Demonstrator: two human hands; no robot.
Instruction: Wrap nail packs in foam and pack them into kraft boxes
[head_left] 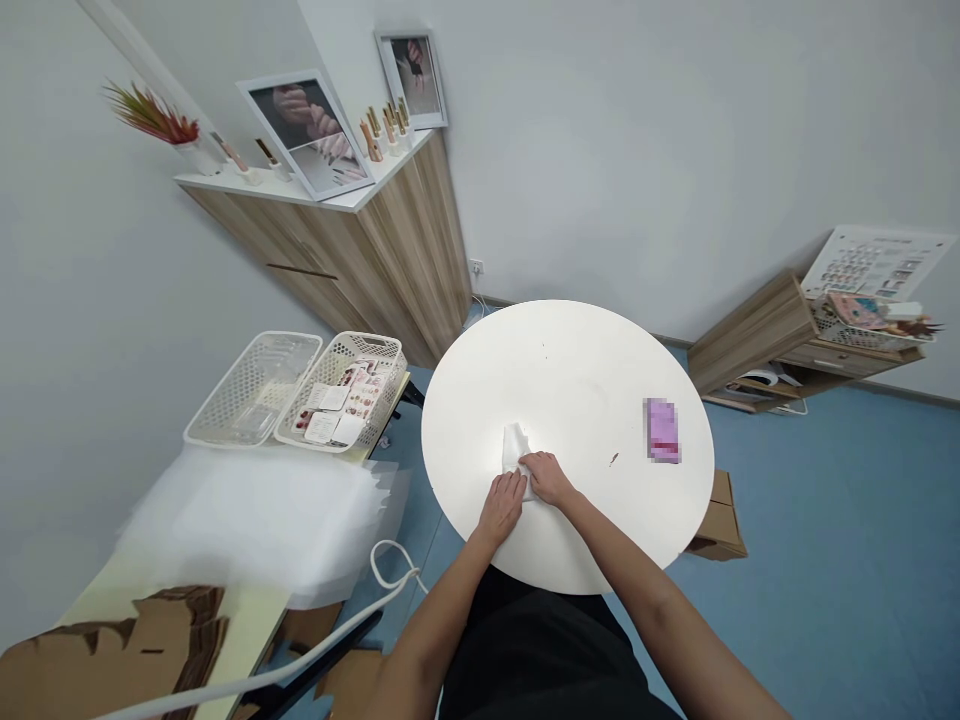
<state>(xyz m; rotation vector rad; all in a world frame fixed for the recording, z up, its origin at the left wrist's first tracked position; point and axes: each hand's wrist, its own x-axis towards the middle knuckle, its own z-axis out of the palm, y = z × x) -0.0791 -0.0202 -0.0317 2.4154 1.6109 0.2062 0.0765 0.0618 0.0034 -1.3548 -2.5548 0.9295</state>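
A small folded piece of white, soft-looking sheet lies on the round white table near its front edge. Whether it is paper, foam or cloth is unclear. My left hand rests on its lower left part with the fingers stretched out flat. Just to the right, my right hand has its fingers bent and pressed together on the sheet's right side. The two hands almost meet. A purple packet, blurred in the picture, lies on the right of the table, apart from both hands.
On the left stand a basket of printed cards and another white basket, beside a stack of white sheets. Flat cardboard and a white cable are nearer me. A cardboard box sits on the floor at right.
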